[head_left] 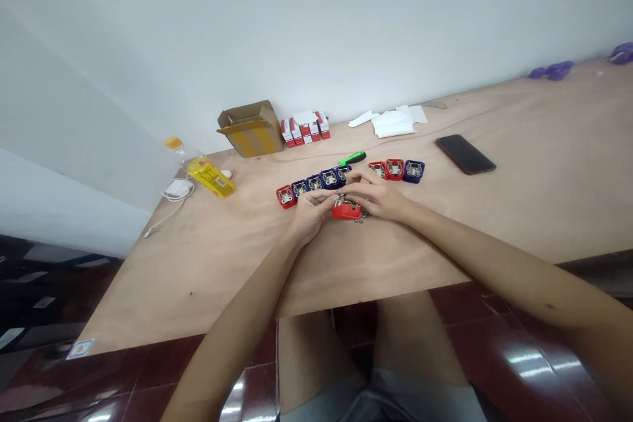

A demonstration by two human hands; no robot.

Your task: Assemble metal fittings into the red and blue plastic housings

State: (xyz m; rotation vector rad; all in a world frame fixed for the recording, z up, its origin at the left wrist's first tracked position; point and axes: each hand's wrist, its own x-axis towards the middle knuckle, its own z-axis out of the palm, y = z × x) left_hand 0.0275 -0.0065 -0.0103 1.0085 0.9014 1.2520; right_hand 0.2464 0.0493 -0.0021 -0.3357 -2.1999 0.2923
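Note:
Near the middle of the table, a red-covered metal clamp, which looks like a battery terminal clamp, is held between my hands. My left hand has thumb and fingers closed on its left side. Over its metal top, the fingers of my right hand are pinched together; whatever small part they grip is hidden. A few tiny metal pieces lie just beside the clamp. Behind my hands runs a row of similar clamps, a red one and several blue ones. Two red clamps and a blue one sit to the right.
A green-handled screwdriver lies behind the row. Farther back are an open cardboard box, small red-white boxes and white papers. A phone is at right; a yellow-labelled bottle and white cable at left.

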